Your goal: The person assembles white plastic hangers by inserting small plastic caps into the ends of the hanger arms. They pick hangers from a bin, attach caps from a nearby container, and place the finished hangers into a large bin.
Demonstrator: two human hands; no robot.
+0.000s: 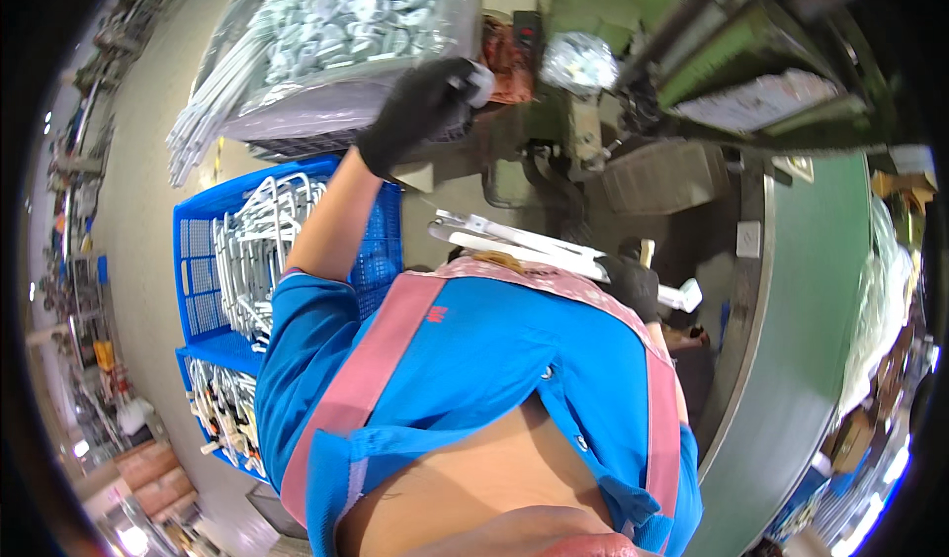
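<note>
My left hand, in a black glove, is raised beside the large lined bin and grips a small whitish part, blurred by motion. Low at my right side, my right hand, also in a dark glove, is closed around a white frame of long bars. The frame lies across the front of my pink apron, one end sticking out past the hand. Pale round plastic parts fill the plastic-lined bin, with long white rods along its left side. A small bowl of pieces stands ahead on a stand.
Blue crates at my left hold white bent wire frames and assorted parts. Green machinery rises ahead on the right. A green-topped work surface runs along my right. A translucent bin sits low ahead.
</note>
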